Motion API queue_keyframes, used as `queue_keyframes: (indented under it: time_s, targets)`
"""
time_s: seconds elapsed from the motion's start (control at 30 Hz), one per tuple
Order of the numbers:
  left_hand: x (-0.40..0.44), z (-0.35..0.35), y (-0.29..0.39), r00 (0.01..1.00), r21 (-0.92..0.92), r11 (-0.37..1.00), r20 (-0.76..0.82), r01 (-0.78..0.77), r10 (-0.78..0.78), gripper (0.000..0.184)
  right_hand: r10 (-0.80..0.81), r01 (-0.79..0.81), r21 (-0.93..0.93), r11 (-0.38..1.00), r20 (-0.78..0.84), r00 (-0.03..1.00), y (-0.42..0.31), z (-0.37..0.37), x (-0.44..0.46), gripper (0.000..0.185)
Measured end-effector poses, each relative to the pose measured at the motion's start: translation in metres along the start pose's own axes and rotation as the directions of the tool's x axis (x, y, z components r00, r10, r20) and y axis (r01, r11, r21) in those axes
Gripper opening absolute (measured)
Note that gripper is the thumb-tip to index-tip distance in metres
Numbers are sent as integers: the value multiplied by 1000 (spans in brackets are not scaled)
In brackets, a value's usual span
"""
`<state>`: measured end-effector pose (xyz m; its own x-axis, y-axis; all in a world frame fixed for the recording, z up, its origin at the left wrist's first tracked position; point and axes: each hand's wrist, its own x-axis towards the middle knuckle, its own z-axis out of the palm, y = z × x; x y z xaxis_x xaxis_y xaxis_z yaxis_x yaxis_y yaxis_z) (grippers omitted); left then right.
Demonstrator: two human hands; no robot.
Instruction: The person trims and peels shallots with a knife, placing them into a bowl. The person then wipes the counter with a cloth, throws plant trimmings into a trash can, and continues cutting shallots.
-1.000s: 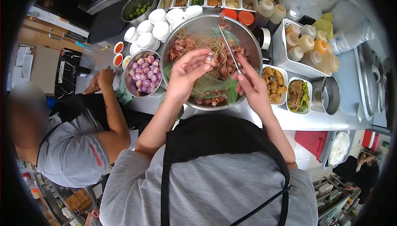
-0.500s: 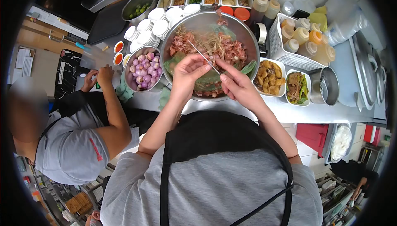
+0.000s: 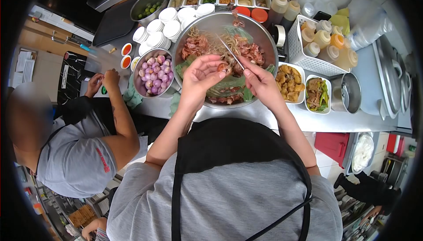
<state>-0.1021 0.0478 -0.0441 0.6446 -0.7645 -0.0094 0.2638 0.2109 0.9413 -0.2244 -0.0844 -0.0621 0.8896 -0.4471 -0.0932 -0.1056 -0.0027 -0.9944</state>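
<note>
My left hand [image 3: 199, 81] pinches a small reddish-brown shallot [image 3: 224, 68] over the large steel bowl [image 3: 178, 80]. In my right hand [image 3: 261, 82] is a thin knife [image 3: 228, 47], its narrow blade slanting up and away to the left, close beside the shallot. The bowl holds reddish-brown papery-looking pieces [image 3: 196, 46], pale stringy bits and green translucent plastic. Left of it stands a smaller steel bowl [image 3: 136, 82] full of peeled purple shallots [image 3: 154, 74]. My fingers partly hide the shallot and the knife's handle end.
At left, a co-worker's hands [image 3: 102, 82] work over the counter. Stacked white dishes [image 3: 155, 40] and a bowl of green limes [image 3: 150, 11] stand behind. To the right are two food containers [image 3: 289, 82], a white basket of bottles [image 3: 304, 51] and a steel pot [image 3: 346, 93].
My right hand has turned the knife and shifted slightly right, now gripping its lower end. The left hand now shows a shallot between its fingers. The co-worker's hands have barely moved.
</note>
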Motion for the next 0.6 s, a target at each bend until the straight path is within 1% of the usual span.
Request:
queue_keyframes:
  time_s: [0.07,0.13,0.23,0.27,0.33,0.37,0.43,0.47,0.53,0.57,0.6]
  targets:
    - [0,0,0,1000,-21,1000,9,4,-4,36,0,0,-28,1000,-22,1000,2,-3,2,36]
    - [1,1,0,1000,-107,994,18,-1,2,32,43,-45,-48,998,-25,999,2,-4,4,36]
    - [0,4,5,999,-153,988,36,15,-9,31,77,-80,-62,995,-56,995,4,-5,4,34]
    - [0,4,7,999,-153,988,37,15,-10,31,76,-80,-62,995,-57,995,4,-5,4,34]
    - [1,4,10,998,-155,988,55,-10,19,32,80,-88,-67,994,-117,990,4,-5,4,36]
    - [3,3,9,998,-154,988,53,-12,20,32,78,-86,-67,994,-114,990,1,-5,2,36]
    - [5,1,7,998,-108,994,61,5,2,29,86,-84,85,993,-14,996,-15,-8,-7,39]
    - [5,1,6,998,-107,994,60,6,0,29,87,-86,87,993,-13,996,-25,-8,-11,39]
    - [6,3,4,999,-112,994,44,10,-5,27,11,-44,205,978,162,987,-40,-2,-17,40]
    - [6,4,3,999,-113,994,46,13,-8,27,-58,40,118,992,158,986,-35,5,-17,42]
    - [5,4,3,1000,-116,993,30,8,-4,27,-57,39,118,992,156,986,-34,8,-16,42]
